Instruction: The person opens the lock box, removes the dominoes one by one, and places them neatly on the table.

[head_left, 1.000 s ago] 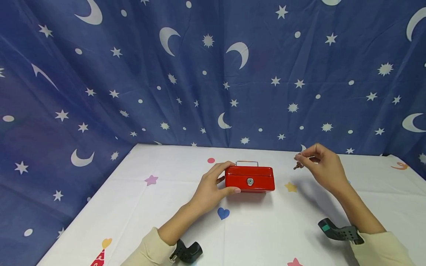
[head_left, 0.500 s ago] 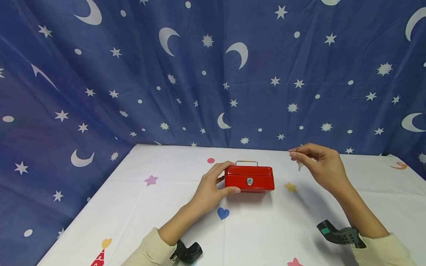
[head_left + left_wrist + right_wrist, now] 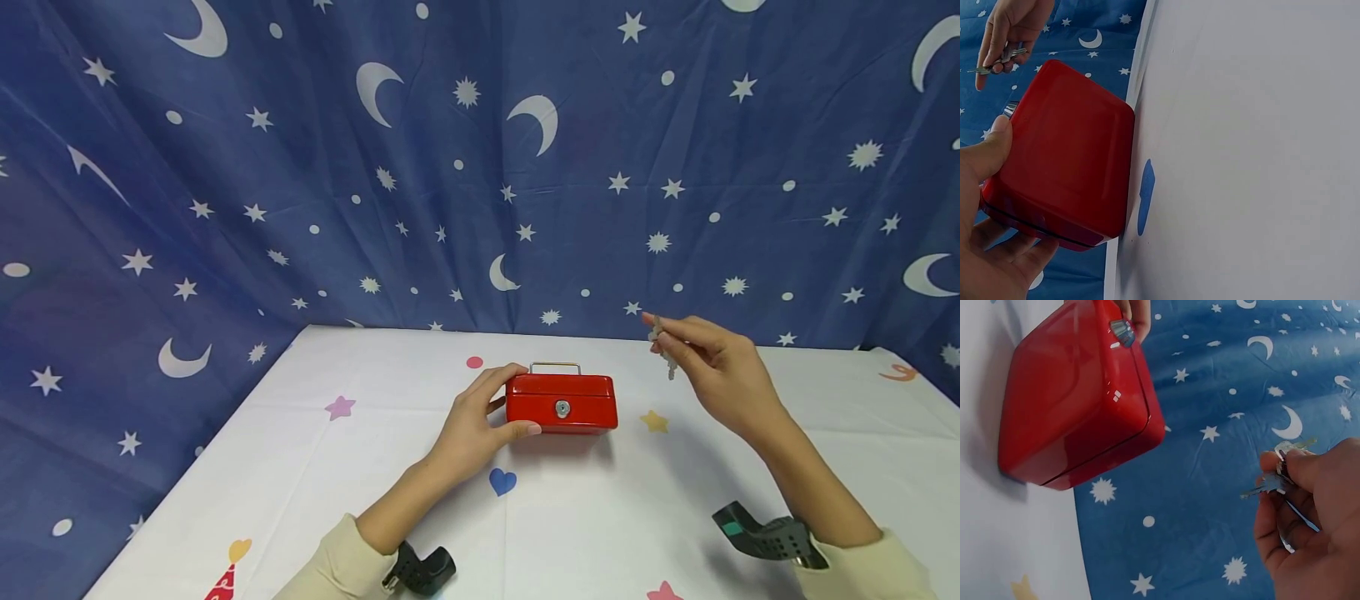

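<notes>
My left hand (image 3: 468, 425) grips the left end of a small red metal cash box (image 3: 561, 385), thumb along the lower front and fingers over the top. A round silver lock (image 3: 562, 409) faces me on the front, and a thin wire handle (image 3: 555, 364) stands up on the lid, which is closed. To the right of the box and above the table, my right hand (image 3: 723, 371) pinches a small bunch of keys (image 3: 663, 350) between thumb and fingers. The right wrist view shows key blades (image 3: 1266, 486) pointing out both ways; part of the bunch is hidden by the fingers.
A white cloth with printed shapes covers the table (image 3: 360, 483), including a blue heart (image 3: 502, 482) and a yellow star (image 3: 655, 422). Behind and to the left hangs a dark blue curtain (image 3: 435, 208) with moons and stars.
My right hand has shifted slightly left towards the box. The keys have turned in its fingers, with one now sticking up and one hanging down. The left hand and box stay put.
</notes>
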`<state>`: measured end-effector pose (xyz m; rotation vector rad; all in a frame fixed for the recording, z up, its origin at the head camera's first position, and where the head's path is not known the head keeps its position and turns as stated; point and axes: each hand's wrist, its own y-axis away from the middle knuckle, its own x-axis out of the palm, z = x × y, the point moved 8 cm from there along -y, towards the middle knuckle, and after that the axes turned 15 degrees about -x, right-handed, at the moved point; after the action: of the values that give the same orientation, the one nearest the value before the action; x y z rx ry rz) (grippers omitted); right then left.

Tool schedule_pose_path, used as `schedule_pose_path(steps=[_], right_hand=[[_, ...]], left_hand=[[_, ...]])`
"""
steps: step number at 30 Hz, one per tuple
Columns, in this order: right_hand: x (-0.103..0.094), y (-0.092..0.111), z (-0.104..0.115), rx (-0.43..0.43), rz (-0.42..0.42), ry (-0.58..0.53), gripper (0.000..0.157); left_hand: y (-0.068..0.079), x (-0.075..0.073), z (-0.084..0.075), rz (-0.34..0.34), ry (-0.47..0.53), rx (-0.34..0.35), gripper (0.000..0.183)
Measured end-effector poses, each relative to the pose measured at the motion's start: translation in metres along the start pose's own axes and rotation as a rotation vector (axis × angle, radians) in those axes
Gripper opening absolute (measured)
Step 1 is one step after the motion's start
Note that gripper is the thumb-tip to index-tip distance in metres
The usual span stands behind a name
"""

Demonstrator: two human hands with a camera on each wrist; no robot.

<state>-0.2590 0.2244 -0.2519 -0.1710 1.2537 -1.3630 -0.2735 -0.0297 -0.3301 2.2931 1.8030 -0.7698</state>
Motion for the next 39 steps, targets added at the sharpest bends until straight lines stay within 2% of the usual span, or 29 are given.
schedule_pose_path(steps=[3,6,10,14,25,31,39], right_hand=[[-0.002,-0.001,0.006,-0.007,-0.012,0.008,0.034],[-0.005,-0.001,0.010,0.022,-0.038,0.012,0.034],[-0.006,-0.002,0.015,0.041,-0.057,-0.019,0.025],[-0.006,-0.003,0.022,0.044,-0.054,-0.013,0.020],[-0.002,-0.003,0.031,0.091,-0.032,-0.065,0.021],[0.006,-0.003,0.036,0.102,0.034,-0.093,0.021],[0.028,-0.001,0.031,0.129,0.156,-0.106,0.018]], left_hand=[[0.000,0.000,0.000,0.000,0.000,-0.001,0.068],[0.000,0.000,0.001,-0.003,-0.007,-0.003,0.068],[-0.001,0.000,0.002,-0.007,-0.010,-0.002,0.067],[-0.001,0.000,0.002,-0.007,-0.009,-0.001,0.067],[-0.001,0.001,0.002,-0.007,0.004,-0.002,0.066],[-0.001,0.001,0.004,-0.008,-0.011,-0.003,0.067],[-0.001,0.001,0.004,-0.010,-0.013,0.005,0.068]])
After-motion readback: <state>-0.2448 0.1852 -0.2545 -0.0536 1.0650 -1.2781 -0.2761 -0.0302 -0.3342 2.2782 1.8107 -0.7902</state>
